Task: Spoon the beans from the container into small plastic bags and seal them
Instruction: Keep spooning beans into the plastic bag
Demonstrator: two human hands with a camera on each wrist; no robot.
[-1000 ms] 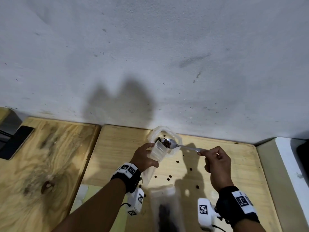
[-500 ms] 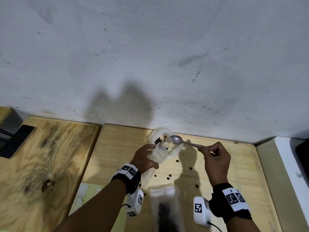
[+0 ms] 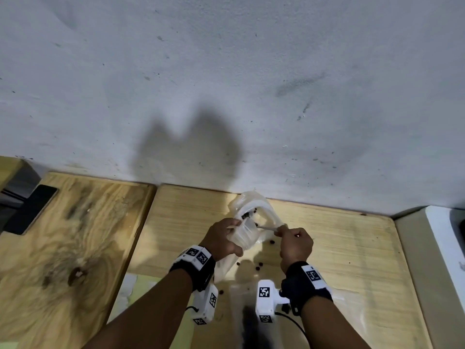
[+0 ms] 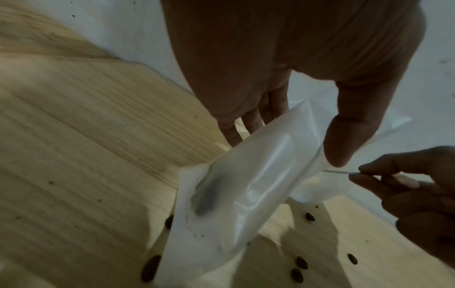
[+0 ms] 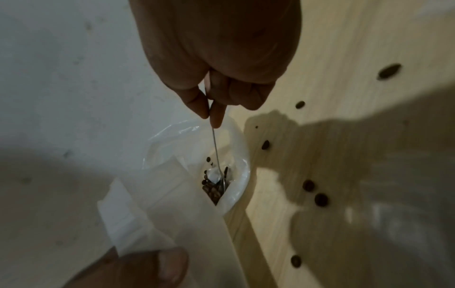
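While left hand [image 3: 221, 239] holds bag [image 4: 246, 194], right hand [image 3: 295, 244] dips spoon [image 5: 216, 154] among beans [image 5: 213, 190].

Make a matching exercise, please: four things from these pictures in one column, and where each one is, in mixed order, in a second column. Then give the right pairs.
Column 1
1. thin metal spoon
2. small translucent plastic bag
3. loose dark brown beans
4. flat black phone

Column 2
A. scattered on the light wooden table
B. held in the left hand
C. lying far to the left, on the darker wooden board
D. pinched by its handle in the right hand

Pairs: 1-D, 2-B, 3-A, 4-C
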